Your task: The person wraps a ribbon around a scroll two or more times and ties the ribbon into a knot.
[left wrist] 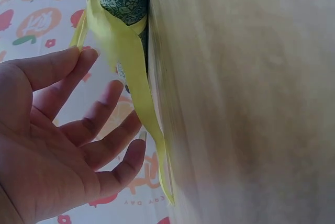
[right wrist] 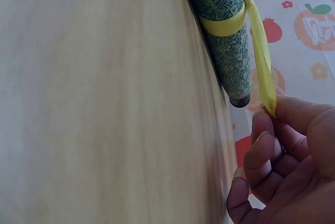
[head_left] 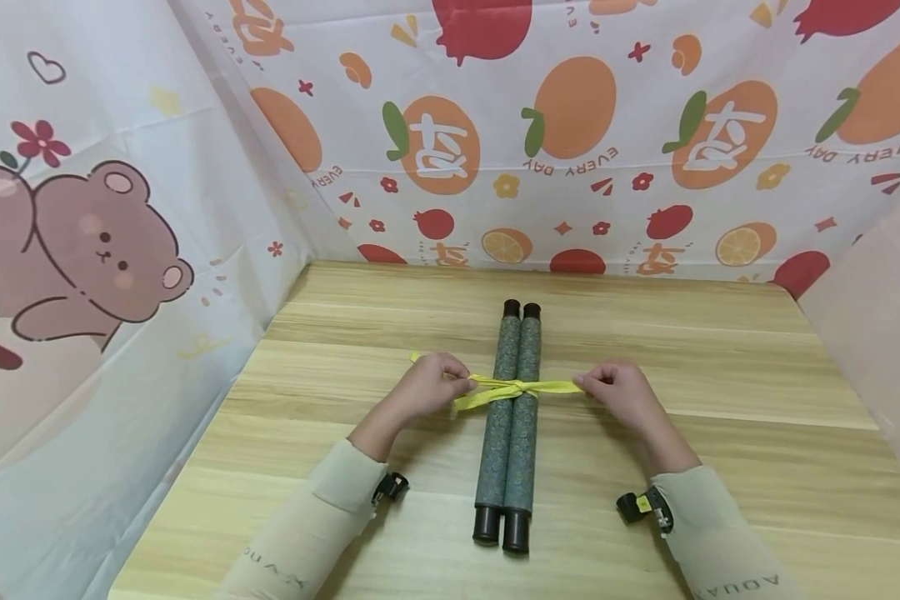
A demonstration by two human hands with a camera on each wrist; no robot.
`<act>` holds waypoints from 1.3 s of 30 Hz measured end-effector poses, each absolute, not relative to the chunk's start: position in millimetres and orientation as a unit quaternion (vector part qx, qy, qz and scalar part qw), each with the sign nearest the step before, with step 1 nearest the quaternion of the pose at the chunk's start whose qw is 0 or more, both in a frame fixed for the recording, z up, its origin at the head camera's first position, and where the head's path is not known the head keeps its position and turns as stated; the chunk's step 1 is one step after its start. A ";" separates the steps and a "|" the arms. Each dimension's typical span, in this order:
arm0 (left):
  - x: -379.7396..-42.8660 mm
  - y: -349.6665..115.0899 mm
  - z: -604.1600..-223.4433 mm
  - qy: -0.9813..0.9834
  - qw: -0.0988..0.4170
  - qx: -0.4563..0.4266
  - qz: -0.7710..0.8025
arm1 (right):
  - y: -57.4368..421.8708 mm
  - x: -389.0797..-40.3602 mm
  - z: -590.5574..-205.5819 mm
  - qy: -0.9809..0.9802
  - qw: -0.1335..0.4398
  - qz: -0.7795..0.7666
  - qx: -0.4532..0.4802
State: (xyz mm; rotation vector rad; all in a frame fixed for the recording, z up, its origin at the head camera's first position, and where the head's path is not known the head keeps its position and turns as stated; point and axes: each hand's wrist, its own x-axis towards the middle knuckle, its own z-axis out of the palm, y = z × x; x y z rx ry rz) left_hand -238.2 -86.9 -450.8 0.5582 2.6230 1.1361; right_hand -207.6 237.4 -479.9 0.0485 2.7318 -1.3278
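A scroll [head_left: 521,450] rolled into two green patterned rolls with dark end knobs lies lengthwise on the table. Around its middle runs a yellow ribbon [head_left: 557,387], knotted on top, with a loose tail hanging at the left [left wrist: 138,85]. My left hand [head_left: 429,387] pinches one strand of the ribbon between thumb and index finger, left of the scroll; its other fingers are spread apart. To the right, my right hand [head_left: 624,398] pinches the opposite ribbon end [right wrist: 264,75] between thumb and index finger. The ribbon stretches nearly straight from the knot to the right hand.
Beneath everything is a light wood-grain table [head_left: 330,517]. A white cloth printed with fruit [head_left: 495,117] stands along its back edge, and a cloth with a bear [head_left: 112,242] borders the left. Each wrist carries a small black camera mount [head_left: 645,507].
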 end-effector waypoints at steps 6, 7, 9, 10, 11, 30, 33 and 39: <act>-238.6 -88.6 -449.7 0.892 0.113 0.186 0.397 | 239.2 -207.1 -482.0 0.900 0.054 -0.433 0.017; -238.9 -88.9 -449.6 0.891 0.112 0.186 0.398 | 239.7 -207.2 -482.2 0.901 0.054 -0.431 0.015; -238.9 -89.4 -449.1 0.891 0.110 0.188 0.398 | 241.0 -207.1 -482.7 0.901 0.054 -0.429 0.016; -239.1 -89.8 -448.9 0.891 0.110 0.189 0.398 | 241.7 -207.1 -483.0 0.903 0.055 -0.427 0.018; -239.1 -90.1 -448.6 0.891 0.109 0.189 0.398 | 242.5 -207.1 -483.2 0.904 0.055 -0.425 0.017; -243.0 -94.0 -449.7 0.900 0.110 0.190 0.376 | 247.5 -203.0 -481.9 0.910 0.050 -0.411 0.027; -243.2 -94.6 -449.5 0.902 0.112 0.186 0.373 | 247.9 -203.1 -481.8 0.910 0.051 -0.409 0.028; -243.3 -94.4 -447.8 0.905 0.108 0.185 0.367 | 250.8 -204.9 -481.9 0.911 0.059 -0.408 0.032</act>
